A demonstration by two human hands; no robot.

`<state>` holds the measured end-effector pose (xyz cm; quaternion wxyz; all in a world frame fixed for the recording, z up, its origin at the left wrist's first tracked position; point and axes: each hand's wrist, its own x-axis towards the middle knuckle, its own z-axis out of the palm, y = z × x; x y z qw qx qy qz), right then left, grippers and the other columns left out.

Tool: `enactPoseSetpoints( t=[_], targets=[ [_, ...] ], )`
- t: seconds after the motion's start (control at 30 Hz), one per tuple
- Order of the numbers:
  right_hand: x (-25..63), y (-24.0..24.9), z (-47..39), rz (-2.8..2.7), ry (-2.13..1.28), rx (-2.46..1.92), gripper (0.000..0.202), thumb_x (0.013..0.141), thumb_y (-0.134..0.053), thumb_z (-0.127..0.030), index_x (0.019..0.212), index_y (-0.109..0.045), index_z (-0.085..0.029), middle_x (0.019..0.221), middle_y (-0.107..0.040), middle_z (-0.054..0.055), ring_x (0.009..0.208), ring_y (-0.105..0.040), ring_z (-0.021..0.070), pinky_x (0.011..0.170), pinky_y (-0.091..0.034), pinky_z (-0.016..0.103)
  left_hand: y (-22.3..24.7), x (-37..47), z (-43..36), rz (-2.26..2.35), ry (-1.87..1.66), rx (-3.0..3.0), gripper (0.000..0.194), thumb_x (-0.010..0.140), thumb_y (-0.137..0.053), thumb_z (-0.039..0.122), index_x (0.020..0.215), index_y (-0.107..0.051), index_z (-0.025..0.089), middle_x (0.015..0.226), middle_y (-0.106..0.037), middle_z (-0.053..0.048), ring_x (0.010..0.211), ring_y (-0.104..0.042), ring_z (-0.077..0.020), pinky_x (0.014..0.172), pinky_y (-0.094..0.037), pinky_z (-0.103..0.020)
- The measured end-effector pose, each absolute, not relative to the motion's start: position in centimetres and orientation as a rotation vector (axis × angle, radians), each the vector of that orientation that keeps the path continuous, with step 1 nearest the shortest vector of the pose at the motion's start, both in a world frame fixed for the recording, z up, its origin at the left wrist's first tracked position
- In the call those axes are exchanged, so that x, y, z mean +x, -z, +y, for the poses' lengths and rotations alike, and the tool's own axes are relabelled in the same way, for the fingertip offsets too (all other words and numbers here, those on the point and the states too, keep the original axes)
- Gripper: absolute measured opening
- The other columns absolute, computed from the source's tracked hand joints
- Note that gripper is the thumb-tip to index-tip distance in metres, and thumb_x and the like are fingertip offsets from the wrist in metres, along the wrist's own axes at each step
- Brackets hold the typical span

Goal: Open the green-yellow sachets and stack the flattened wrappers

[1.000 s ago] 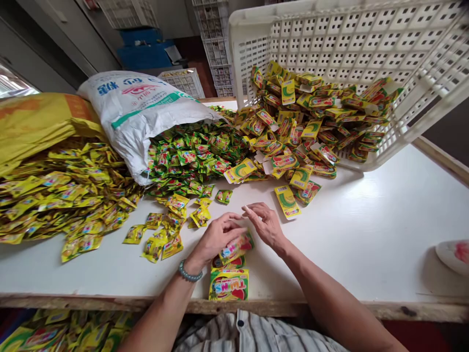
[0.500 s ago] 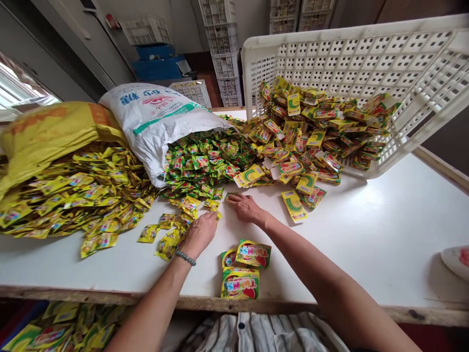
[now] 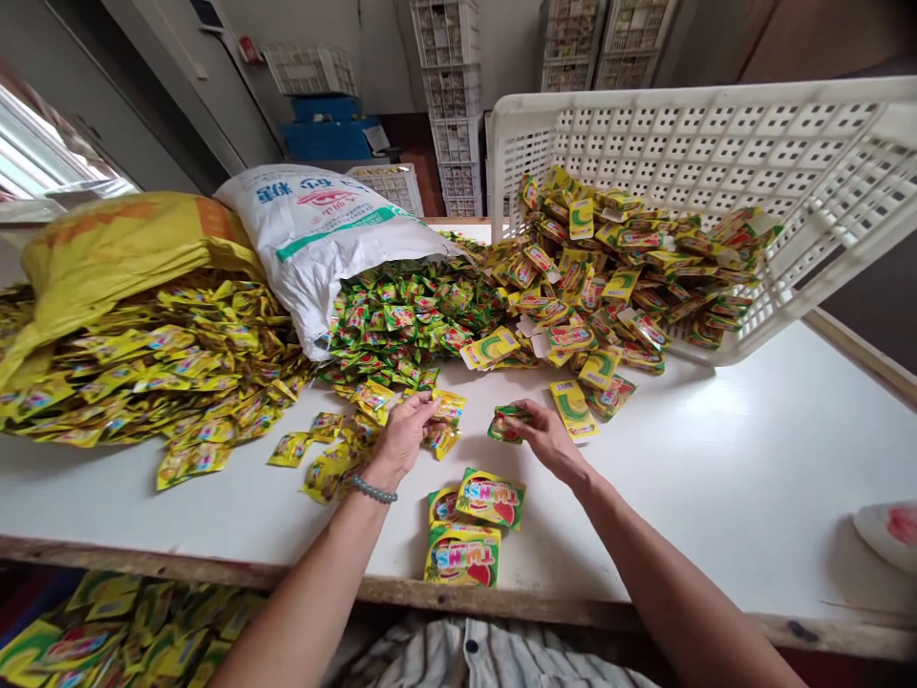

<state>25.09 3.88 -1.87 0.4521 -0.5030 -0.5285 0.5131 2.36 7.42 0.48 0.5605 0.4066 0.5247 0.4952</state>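
Plainly yellow packet (image 3: 451,406) in left grip (image 3: 405,432), green packet (image 3: 501,423) in right grip (image 3: 550,440).

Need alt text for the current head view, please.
A person's left hand holds a yellow sachet and right hand a green sachet over a white table, with three printed boxes near its edge. Beyond, heaped sachets spill from yellow and white sacks, and small boxes from a white crate.

Wide passage over white tabletop (image 3: 731,497) outside the right forearm (image 3: 659,549), 3 boxes (image 3: 458,545) between forearms, loose yellow packets (image 3: 290,449) leftward, 2 sacks (image 3: 301,205), heaped cartons (image 3: 573,277) and crate (image 3: 716,119) blocking far side
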Motion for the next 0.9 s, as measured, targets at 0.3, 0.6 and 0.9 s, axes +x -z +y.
enactPoseSetpoints(
  t=[0.3,0.6,0.9],
  targets=[
    [25.2,0.7,4.0,-0.811,-1.429,-0.985,0.049,0.058,-0.085,-0.044,0.084,-0.054,-0.018,0.074,-0.062,-0.001,0.065,-0.058,0.0132,0.065,-0.048,0.028,-1.4,10.2,6.0,1.043,-1.068,0.905,0.045,0.061,-0.083,0.041,0.091,-0.06,0.016,0.081,-0.07,-0.002,0.069,-0.065,-0.0137,0.066,-0.051,-0.026],
    [27.1,0.1,4.2,-0.817,-1.157,-1.12,0.047,0.073,-0.073,-0.05,0.107,-0.061,-0.018,0.09,-0.065,0.004,0.083,-0.06,0.0173,0.076,-0.051,0.03,-2.5,14.9,7.3,0.982,-1.016,0.88,0.054,0.051,-0.09,0.036,0.093,-0.061,0.017,0.079,-0.071,-0.001,0.068,-0.064,-0.0127,0.06,-0.048,-0.022],
    [31.1,-0.1,5.2,-0.613,-0.74,-1.212,0.032,0.078,-0.069,-0.047,0.089,-0.07,-0.017,0.087,-0.071,0.005,0.082,-0.064,0.0192,0.079,-0.051,0.032,-2.1,18.6,10.1,1.166,-0.743,1.511,0.037,0.076,-0.067,0.025,0.112,-0.061,0.019,0.111,-0.068,-0.009,0.08,-0.069,-0.019,0.074,-0.055,-0.034]
  ],
)
